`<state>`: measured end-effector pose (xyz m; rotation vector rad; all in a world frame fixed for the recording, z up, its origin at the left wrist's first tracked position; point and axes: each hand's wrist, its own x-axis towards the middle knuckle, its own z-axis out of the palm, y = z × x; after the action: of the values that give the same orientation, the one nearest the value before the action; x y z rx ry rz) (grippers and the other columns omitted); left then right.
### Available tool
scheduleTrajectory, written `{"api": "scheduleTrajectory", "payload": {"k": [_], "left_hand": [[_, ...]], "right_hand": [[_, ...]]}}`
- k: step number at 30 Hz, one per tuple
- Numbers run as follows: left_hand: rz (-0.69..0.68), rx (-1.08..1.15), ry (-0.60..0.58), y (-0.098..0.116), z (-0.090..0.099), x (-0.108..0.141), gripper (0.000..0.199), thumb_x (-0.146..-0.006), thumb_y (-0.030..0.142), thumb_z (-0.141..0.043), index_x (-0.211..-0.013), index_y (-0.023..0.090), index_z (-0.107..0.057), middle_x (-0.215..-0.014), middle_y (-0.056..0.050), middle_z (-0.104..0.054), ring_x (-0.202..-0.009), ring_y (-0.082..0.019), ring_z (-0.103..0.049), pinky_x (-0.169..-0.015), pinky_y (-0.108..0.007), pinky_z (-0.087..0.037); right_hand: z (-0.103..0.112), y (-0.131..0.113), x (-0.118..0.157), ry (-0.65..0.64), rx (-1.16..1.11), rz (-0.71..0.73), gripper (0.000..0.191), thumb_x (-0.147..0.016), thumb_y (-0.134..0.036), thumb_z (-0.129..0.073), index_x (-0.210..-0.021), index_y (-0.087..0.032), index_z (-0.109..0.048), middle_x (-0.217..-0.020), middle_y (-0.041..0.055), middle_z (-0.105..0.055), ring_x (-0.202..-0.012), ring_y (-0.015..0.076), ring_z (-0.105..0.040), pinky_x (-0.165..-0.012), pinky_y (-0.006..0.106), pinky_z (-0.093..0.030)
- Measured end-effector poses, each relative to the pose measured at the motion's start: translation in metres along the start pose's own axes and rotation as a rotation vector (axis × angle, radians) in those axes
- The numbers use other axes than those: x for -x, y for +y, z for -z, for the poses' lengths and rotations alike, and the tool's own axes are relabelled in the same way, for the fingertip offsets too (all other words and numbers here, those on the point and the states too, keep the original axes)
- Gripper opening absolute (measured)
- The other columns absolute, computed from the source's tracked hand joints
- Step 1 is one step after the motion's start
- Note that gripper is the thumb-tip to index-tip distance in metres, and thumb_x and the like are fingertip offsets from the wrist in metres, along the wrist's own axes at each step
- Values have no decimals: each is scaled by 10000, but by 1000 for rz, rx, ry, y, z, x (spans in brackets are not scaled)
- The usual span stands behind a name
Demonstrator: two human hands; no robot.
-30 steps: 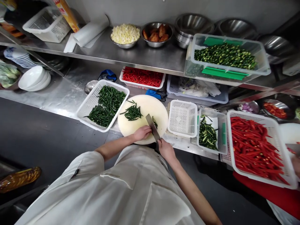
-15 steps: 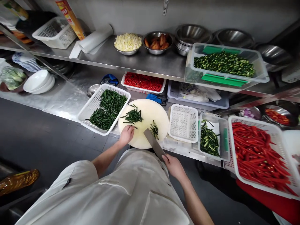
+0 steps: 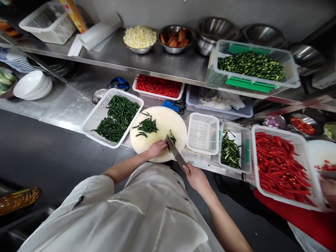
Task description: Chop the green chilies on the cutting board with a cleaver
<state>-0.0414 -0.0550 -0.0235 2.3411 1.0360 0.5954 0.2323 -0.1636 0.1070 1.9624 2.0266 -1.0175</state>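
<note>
My right hand (image 3: pixel 195 175) grips the handle of a cleaver (image 3: pixel 177 156), whose blade stands on edge on the round cream cutting board (image 3: pixel 168 117). Fingers bunched together, my left hand (image 3: pixel 156 148) holds a green chili (image 3: pixel 168 149) down against the blade's left side; the fingertips partly hide it. A few cut chili pieces (image 3: pixel 172 135) lie just beyond the blade. On the board's left half rests a small pile of whole green chilies (image 3: pixel 147 125). Left of the board is a white perforated basket (image 3: pixel 89 117) with many more green chilies.
Right of the board stand a small white basket (image 3: pixel 202 150), a clear tub (image 3: pixel 244 134) of cut green chilies and a large basket (image 3: pixel 291 137) of red chilies. Beside it are another person's hand (image 3: pixel 328 190) and red clothing. A steel shelf (image 3: pixel 105 59) with bowls overhangs the back.
My left hand has moved right from the whole-chili pile to the blade, now with a chili. The blade has turned onto its edge. Another person's hand has appeared at the right.
</note>
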Motion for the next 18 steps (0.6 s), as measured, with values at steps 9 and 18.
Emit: {"api": "scheduleTrajectory", "payload": {"k": [9, 18], "left_hand": [[-86, -10, -40, -2, 18, -8, 286, -1077, 252, -452, -1187, 205, -712, -1203, -97, -694, -1119, -240, -644, -1002, -391, -558], [251, -321, 278, -51, 85, -5, 221, -980, 240, -627, -1162, 279, -748, -1185, -137, -639, -1157, -336, -555, -1039, -536, -444]], "right_hand": [[-13, -29, -65, 93, -155, 36, 358, -1132, -349, -384, -1052, -189, -693, -1036, 126, -786, -987, 248, -731, -806, 282, -416], [-31, 0, -6, -47, -249, 88, 415, -1120, -424, -374, -984, -221, -709, -959, 86, -791, -940, 251, -737, -751, 279, -417]]}}
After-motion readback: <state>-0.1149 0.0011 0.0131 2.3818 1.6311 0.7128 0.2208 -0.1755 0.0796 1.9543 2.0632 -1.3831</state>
